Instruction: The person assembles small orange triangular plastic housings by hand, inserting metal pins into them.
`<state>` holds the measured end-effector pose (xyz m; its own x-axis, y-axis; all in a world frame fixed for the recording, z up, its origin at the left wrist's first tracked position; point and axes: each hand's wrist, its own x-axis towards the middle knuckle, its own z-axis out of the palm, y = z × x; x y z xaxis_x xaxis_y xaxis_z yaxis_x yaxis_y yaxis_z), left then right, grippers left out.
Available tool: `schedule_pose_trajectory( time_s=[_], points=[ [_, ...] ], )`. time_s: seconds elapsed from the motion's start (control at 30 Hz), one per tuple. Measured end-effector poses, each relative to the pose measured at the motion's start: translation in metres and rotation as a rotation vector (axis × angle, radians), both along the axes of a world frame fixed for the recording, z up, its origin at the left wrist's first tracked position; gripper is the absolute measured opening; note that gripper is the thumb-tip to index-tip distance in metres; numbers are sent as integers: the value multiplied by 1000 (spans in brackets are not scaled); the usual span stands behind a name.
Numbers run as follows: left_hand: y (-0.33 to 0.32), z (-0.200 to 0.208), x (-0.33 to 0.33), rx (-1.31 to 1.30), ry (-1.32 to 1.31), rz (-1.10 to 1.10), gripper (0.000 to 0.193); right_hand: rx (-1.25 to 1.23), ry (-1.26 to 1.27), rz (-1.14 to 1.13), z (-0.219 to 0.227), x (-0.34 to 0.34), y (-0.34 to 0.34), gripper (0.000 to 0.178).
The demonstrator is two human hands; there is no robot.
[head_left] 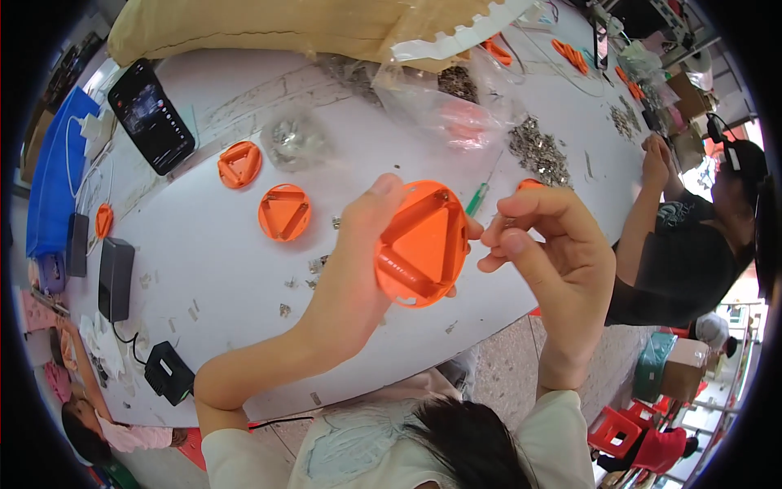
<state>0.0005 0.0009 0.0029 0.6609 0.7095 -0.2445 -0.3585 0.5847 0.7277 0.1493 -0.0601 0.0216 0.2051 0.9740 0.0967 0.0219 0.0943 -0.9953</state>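
Both up: L hand [362, 244] clamped on orange disc [421, 244]; R hand [566, 257] curled nr it, pinched on sm. metal pc [510, 222].

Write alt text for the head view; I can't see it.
The person's left hand holds a round orange piece with a triangular recess over a white table, while the right hand pinches what looks like a tiny metal part. Two similar orange discs and a phone lie to the left; a metal-parts heap lies beyond the right hand.
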Motion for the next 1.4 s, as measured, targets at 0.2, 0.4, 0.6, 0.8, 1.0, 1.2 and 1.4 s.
schedule_pose_trajectory(
  time_s=[0.2,0.4,0.6,0.8,1.0,1.2,1.4],
  points=[
    [-4,4,-2,82,13,-45,49,-13,-107,-10,7,-3,-5,17],
    [-6,1,-5,84,26,-90,40,104,-366,6,7,0,-2,17],
    [-8,5,-1,78,53,-28,39,136,-429,-36,3,-4,-2,21],
    [-9,2,-3,161,49,-46,40,158,-511,-74,-2,-9,-1,19],
    [-10,6,-3,218,177,-10,44,202,-635,-111,-7,-11,1,20],
    [-1,6,3,131,102,68,46,260,-651,-91,-13,-3,-8,19],
    [9,-30,11,490,30,157,31,-209,777,26,-45,-14,4,46]
  ],
)
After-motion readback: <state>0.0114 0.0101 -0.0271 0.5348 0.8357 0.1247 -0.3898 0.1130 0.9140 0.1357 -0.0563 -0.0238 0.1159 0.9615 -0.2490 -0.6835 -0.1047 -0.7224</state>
